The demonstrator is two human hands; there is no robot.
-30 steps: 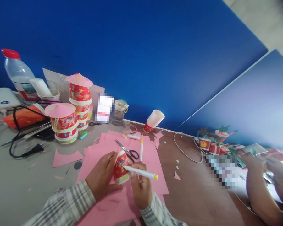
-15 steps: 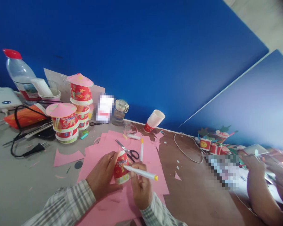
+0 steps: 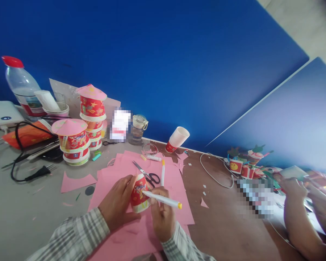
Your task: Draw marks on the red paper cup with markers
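My left hand [image 3: 118,203] grips a red printed paper cup [image 3: 139,194] from its left side; the cup is upside down and slightly tilted over pink paper [image 3: 176,203]. Yellow-green marks show along its rim. My right hand [image 3: 163,214] is closed around a white marker pen [image 3: 165,200] with a yellow end. The pen's other end meets the cup's printed side or lies just in front of it. Scissors [image 3: 152,178] with black handles rest on the paper behind the cup. Near them lies a second yellow-and-white marker [image 3: 163,172].
Stacked cup towers with pink cone tops [image 3: 70,127] stand at left, near a plastic bottle [image 3: 24,87] and a black plug [image 3: 39,173]. Behind are a glass jar [image 3: 138,128] and nested paper cups [image 3: 178,138]. At right, another person's hands [image 3: 295,188] work beside a white cable [image 3: 217,183].
My hands, the cup and the marker hold nearly the same position. The view has shifted very slightly, and the other person's hands at right have moved a little.
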